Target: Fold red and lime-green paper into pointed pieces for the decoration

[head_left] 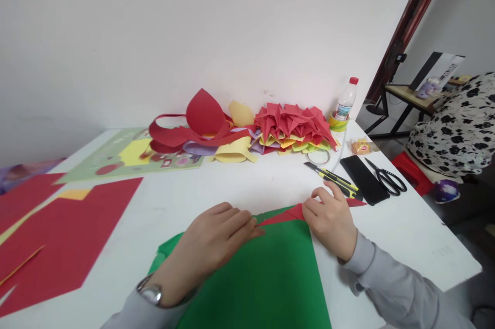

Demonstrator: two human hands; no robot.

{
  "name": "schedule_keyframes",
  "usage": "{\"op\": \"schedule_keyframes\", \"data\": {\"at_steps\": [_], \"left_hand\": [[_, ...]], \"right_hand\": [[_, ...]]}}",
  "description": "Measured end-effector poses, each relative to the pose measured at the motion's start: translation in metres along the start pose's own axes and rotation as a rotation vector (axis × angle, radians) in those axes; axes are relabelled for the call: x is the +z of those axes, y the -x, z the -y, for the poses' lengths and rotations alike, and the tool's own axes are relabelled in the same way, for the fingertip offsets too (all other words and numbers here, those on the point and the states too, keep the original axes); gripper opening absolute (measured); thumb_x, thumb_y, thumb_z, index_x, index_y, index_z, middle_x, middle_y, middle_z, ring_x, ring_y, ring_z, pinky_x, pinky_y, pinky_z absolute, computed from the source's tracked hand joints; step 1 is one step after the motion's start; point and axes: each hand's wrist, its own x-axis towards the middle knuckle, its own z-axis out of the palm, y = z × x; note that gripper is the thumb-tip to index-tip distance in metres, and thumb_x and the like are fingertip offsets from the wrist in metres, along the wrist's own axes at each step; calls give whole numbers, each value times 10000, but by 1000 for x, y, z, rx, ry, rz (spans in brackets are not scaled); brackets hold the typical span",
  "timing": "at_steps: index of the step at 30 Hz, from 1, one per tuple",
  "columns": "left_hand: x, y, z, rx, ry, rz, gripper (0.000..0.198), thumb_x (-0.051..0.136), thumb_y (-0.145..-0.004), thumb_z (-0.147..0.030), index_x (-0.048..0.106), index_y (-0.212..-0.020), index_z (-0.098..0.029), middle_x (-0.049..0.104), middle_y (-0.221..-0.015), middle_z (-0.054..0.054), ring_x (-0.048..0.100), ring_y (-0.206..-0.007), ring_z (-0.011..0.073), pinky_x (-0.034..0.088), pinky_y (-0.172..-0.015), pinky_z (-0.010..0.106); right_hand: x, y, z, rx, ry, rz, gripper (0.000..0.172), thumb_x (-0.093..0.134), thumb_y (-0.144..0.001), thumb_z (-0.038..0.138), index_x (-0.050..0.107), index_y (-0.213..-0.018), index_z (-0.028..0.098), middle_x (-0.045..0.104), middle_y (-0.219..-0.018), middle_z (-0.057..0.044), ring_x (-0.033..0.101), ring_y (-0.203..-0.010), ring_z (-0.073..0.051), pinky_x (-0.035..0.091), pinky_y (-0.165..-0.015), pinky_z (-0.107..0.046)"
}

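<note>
A narrow folded strip of red paper (pixel 280 217) stretches between my hands above a green sheet of paper (pixel 266 277) on the table. My left hand (pixel 220 233) has its fingers pressed together on the strip's left end, and they hide that end. Farther along, my right hand (pixel 328 220) is closed on the strip, thumb and fingers bent round it. The strip's pointed right tip sticks out beyond the right hand. Two utility knives (pixel 338 182) lie just behind the right hand, beside a black phone-like slab (pixel 364 179).
Black scissors (pixel 386 179), a wrapped snack (pixel 360 147) and a bottle (pixel 346 99) standing in a tape roll (pixel 338 122) are at right. Folded red paper pieces (pixel 290 122) line the wall. Red sheets (pixel 88 231) and a pale green board (pixel 116 156) lie left on the white table (pixel 154 210).
</note>
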Motion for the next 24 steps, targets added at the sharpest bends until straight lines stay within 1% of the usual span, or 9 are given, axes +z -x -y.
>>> {"op": "schedule_keyframes", "data": {"at_steps": [4, 10, 14, 16, 17, 18, 20, 22, 24], "left_hand": [[0, -1, -4, 72, -21, 82, 304, 366, -958, -99, 564, -746, -191, 587, -674, -19, 484, -557, 127, 370, -577, 303], [-2, 1, -1, 67, -31, 47, 363, 361, -931, -65, 500, -625, -203, 498, -584, -30, 395, -488, 129, 303, -523, 305], [-5, -2, 0, 15, -112, 10, 385, 435, -967, -297, 497, -598, -207, 486, -561, -23, 423, -497, 141, 327, -542, 314], [0, -5, -9, -34, -123, 3, 355, 459, -941, -438, 582, -728, -181, 579, -670, 22, 519, -601, 177, 386, -598, 336], [4, -7, -15, -42, -119, 16, 338, 464, -935, -442, 616, -851, -152, 635, -781, 61, 572, -700, 208, 418, -645, 355], [10, -9, -24, -35, -130, 15, 293, 461, -940, -375, 623, -944, -131, 662, -857, 87, 600, -791, 238, 438, -683, 372], [20, -10, -41, -24, -155, 44, 158, 477, -889, -134, 633, -907, -144, 691, -915, 88, 621, -848, 241, 457, -721, 369], [28, -9, -53, -37, -110, 59, 215, 467, -825, -34, 618, -750, -167, 673, -755, 53, 608, -689, 214, 452, -639, 348], [31, -5, -56, -109, -5, 109, 257, 435, -809, -22, 609, -702, -178, 630, -656, 33, 573, -586, 200, 431, -572, 337]], "right_hand": [[-1, -1, 1, 8, -7, 3, 362, 493, -851, -11, 521, -543, 178, 519, -586, 15, 458, -704, -145, 323, -1010, -410], [-1, -2, 2, 10, -21, -31, 361, 495, -850, -4, 525, -544, 184, 513, -580, 14, 456, -701, -149, 343, -992, -403], [0, -2, 2, 15, 8, -19, 357, 498, -843, 3, 525, -535, 182, 506, -570, 9, 457, -690, -155, 343, -1002, -413], [3, -1, 7, -4, 11, -16, 350, 489, -840, 13, 535, -537, 182, 499, -563, 4, 463, -679, -161, 353, -1002, -420], [4, 0, 12, -24, 5, -19, 342, 483, -842, 24, 548, -546, 182, 497, -562, 2, 468, -675, -166, 357, -1003, -425], [6, 1, 18, -56, -7, -24, 331, 475, -847, 40, 566, -562, 183, 496, -561, 1, 474, -668, -170, 361, -1007, -429], [10, 2, 31, -115, -27, -37, 306, 458, -860, 71, 605, -616, 182, 512, -578, -3, 491, -661, -178, 350, -1032, -446], [11, 3, 41, -146, -36, -63, 305, 444, -856, 68, 613, -626, 177, 522, -577, -10, 521, -671, -186, 333, -1054, -445], [10, 4, 45, -149, -40, -118, 290, 457, -853, 62, 627, -644, 171, 557, -595, -19, 569, -749, -198, 313, -1074, -434]]}}
